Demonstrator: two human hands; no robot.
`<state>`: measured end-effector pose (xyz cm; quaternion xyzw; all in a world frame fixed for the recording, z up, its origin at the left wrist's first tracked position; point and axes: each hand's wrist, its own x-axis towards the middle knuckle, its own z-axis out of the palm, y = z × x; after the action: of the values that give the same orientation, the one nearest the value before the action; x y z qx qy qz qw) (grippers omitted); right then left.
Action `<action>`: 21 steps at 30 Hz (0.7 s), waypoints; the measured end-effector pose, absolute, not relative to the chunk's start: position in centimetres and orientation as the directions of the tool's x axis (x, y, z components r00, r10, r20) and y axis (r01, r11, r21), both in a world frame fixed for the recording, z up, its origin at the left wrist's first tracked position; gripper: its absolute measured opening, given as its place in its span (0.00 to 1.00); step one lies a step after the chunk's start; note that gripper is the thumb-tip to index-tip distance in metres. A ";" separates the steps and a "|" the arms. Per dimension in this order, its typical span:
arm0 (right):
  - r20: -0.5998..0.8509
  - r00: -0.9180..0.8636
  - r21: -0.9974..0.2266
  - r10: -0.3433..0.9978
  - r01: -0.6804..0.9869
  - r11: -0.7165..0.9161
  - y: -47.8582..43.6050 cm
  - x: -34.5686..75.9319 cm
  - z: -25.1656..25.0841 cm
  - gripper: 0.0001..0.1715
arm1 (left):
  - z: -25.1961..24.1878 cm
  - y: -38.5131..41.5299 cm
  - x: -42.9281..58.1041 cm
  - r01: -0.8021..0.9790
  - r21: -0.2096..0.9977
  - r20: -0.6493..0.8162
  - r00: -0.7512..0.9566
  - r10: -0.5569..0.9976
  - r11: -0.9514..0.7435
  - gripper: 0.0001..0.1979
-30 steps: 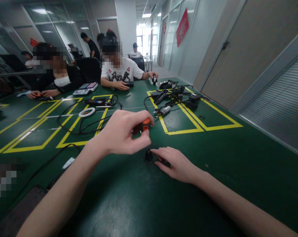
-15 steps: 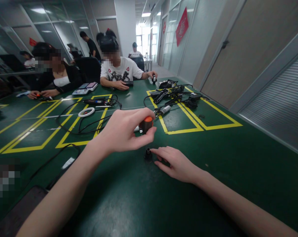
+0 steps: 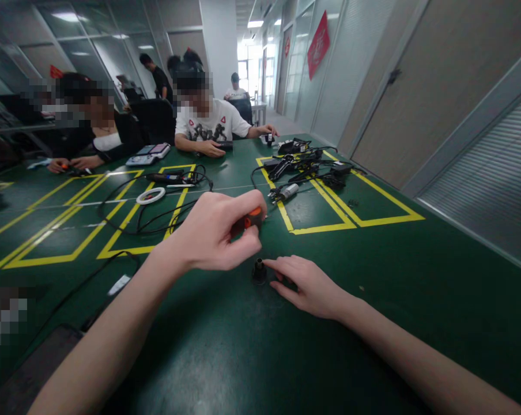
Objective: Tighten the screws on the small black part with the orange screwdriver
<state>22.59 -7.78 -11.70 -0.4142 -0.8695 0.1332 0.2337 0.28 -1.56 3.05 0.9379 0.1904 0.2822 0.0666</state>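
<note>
One apparent positioning step: left hand (image 3: 219, 229) pinches orange part (image 3: 253, 218), empty right hand (image 3: 307, 287) flanks black piece (image 3: 259, 274); next move likely needs steadiness.

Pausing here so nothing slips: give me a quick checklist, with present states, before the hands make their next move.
1. Left hand grips the orange-and-black part: ok, it is pinched between thumb and fingers.
2. Held part fully in view: not ok, the fingers and thumb cover much of it.
3. Black piece upright on the green table: ok, narrow end up.
4. Right hand steadying the black piece: cannot tell, the index fingertip is at its narrow top but contact is unclear.
5. Cable pile apart from the right hand: ok, it lies farther off on the table.
</note>
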 end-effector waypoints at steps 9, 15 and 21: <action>0.322 -0.547 -0.420 0.773 0.649 0.634 -7.8 22.5 -11.6 0.20 | 2.8 -1.4 0.6 0.339 0.197 0.569 0.725 0.389 -0.920 0.10; 0.329 -0.548 -0.423 0.769 0.643 0.639 -7.8 22.5 -11.5 0.20 | 2.4 -1.0 0.6 0.333 0.081 0.634 0.710 0.307 -0.939 0.11; 0.319 -0.545 -0.434 0.776 0.644 0.630 -7.8 22.6 -11.6 0.21 | 2.4 -1.3 0.7 0.319 0.126 0.624 0.711 0.325 -0.939 0.07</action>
<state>22.58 -7.80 -11.59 -0.4086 -0.8685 0.1340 0.2466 0.72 -1.29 2.42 0.9248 0.1742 0.3382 0.0044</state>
